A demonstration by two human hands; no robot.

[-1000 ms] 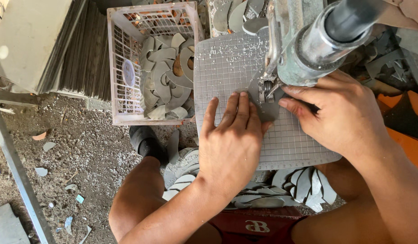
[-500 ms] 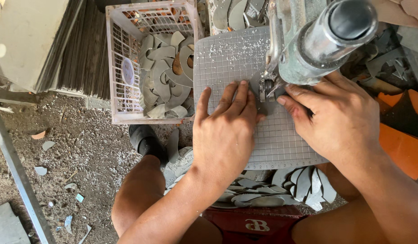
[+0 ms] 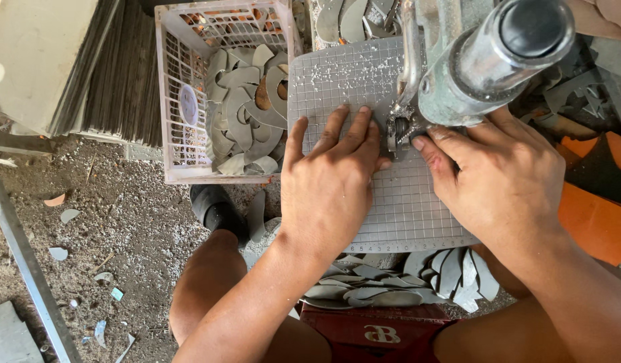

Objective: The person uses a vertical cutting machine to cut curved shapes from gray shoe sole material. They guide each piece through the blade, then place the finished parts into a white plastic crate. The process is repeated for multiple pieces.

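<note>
My left hand (image 3: 330, 181) lies flat, palm down, on a grey gridded cutting plate (image 3: 404, 215), its fingertips reaching up to the small cutter head (image 3: 397, 129). My right hand (image 3: 505, 181) rests on the plate's right side. Its thumb and forefinger are curled right against the cutter, and whatever they pinch is hidden. Above both hands hangs the grey metal machine body (image 3: 485, 60) with a round barrel. Fine white chips are scattered over the far part of the plate. No workpiece shows under either hand.
A pink plastic crate (image 3: 170, 101) of curved grey cut-outs (image 3: 240, 101) stands left of the plate. More cut-outs (image 3: 391, 286) are piled below it, above a red box (image 3: 377, 329). Stacked grey sheets (image 3: 122, 74) stand far left, orange pieces (image 3: 592, 222) lie right, and a metal bar (image 3: 28, 269) crosses the dirt floor.
My left hand has slid up the plate toward the cutter, and my right hand has closed in beside it. The view has shifted slightly.
</note>
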